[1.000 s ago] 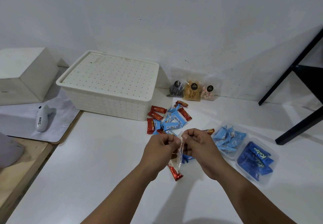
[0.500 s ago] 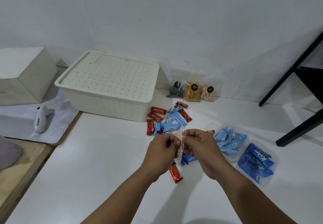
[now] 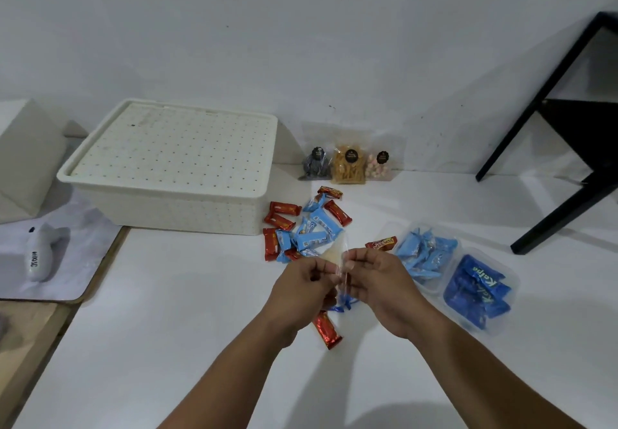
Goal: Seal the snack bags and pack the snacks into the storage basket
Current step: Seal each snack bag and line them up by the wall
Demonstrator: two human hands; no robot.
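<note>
My left hand and my right hand pinch the top edge of a clear plastic snack bag held edge-on between them above the white table. Its lower part is hidden behind my fingers. Loose red and blue wrapped snacks lie in a heap just beyond my hands, and one red bar lies under my left wrist. The cream perforated storage basket stands at the back left with its lid on. Three small sealed snack bags lean against the wall.
Two clear tubs sit to my right, one with light blue candies, one with dark blue packets. A white handheld device lies on a white mat at the left. A black stand rises at the right.
Both hands have stayed together on the bag and risen slightly; the bag's upper corner now sticks up above my fingers. Nothing else has moved.
</note>
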